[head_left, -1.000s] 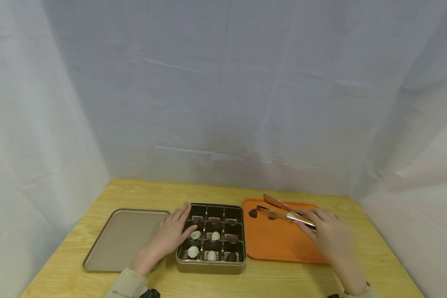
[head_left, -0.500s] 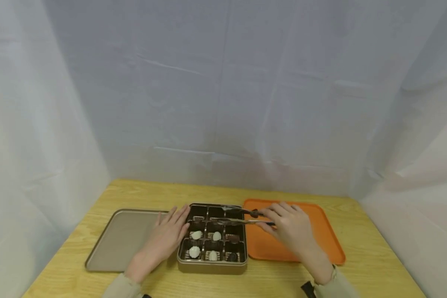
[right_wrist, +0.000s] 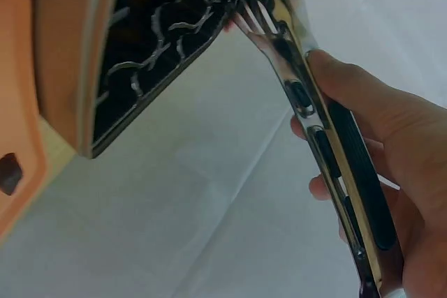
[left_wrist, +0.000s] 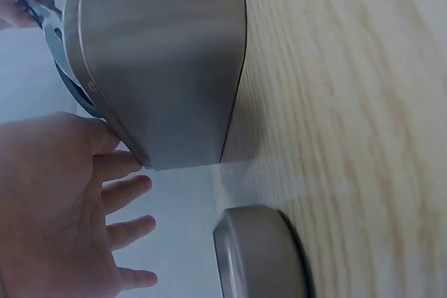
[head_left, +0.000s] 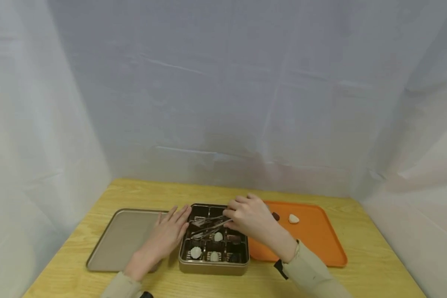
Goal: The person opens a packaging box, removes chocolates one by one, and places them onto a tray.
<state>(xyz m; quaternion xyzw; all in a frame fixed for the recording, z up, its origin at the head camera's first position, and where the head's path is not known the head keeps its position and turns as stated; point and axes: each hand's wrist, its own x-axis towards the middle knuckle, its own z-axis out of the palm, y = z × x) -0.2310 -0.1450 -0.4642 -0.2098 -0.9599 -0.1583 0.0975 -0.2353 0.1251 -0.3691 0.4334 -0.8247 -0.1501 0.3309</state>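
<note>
As right hand [head_left: 251,217] grips tongs [right_wrist: 327,146], box [head_left: 213,269] below

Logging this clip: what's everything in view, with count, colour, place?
table: 1, yellow wood, beneath
box: 1, bronze, centre
lid-like tray: 1, bronze, left
rimmed tray: 1, orange, right
pale pieces: 4 visible, white, box and rimmed tray
dark pieces: at least 2, brown, same places
tongs: 1, silver and black, over box
sheeting: count unclear, whitish, behind
sleeves: 2, beige, forearms
wristwear: 2, black, at cuffs
left hand: 1, bare, box's left rim
right hand: 1, bare, on tongs
</note>
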